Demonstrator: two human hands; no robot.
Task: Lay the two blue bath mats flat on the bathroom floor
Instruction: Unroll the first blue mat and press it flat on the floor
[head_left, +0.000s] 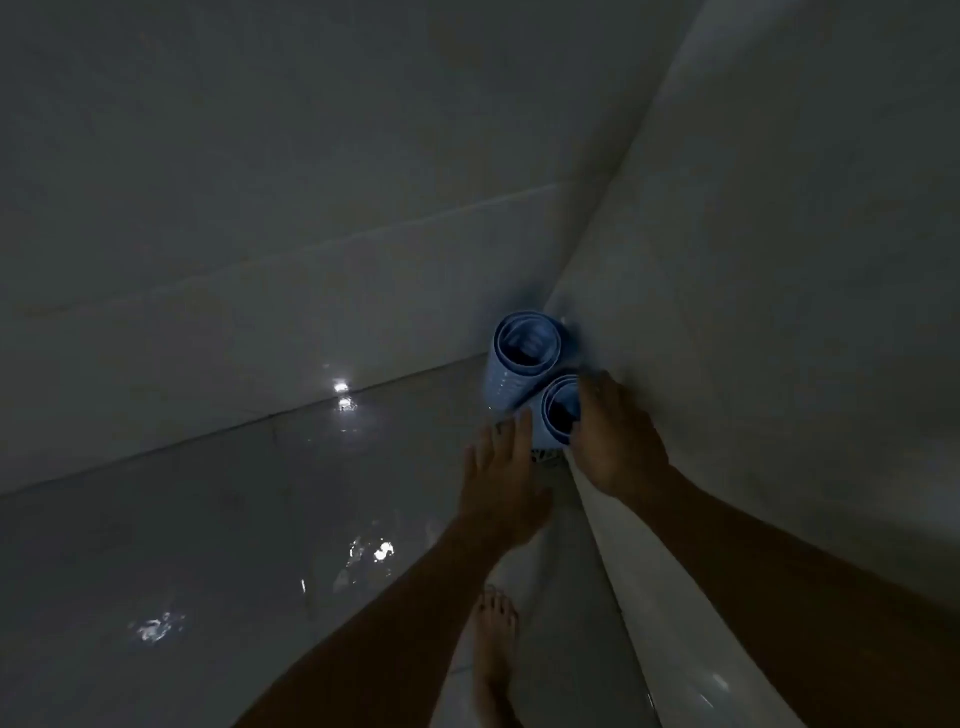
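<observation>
Two blue bath mats stand rolled up and upright in the corner where the two walls meet. The farther roll (522, 358) leans against the corner. The nearer roll (557, 415) stands just in front of it, against the right wall. My right hand (618, 447) grips the top rim of the nearer roll, fingers curled over its right edge. With its fingers straight, my left hand (501, 478) reaches out until the tips touch the left side of the nearer roll. The lower parts of both rolls are hidden behind my hands.
The room is dark. The glossy tiled floor (260, 519) shows wet light reflections and spreads to the left. Tiled walls close the back (311, 208) and right (779, 260). A bare foot (496, 654) stands below my arms. A small floor drain (545, 457) lies beneath the rolls.
</observation>
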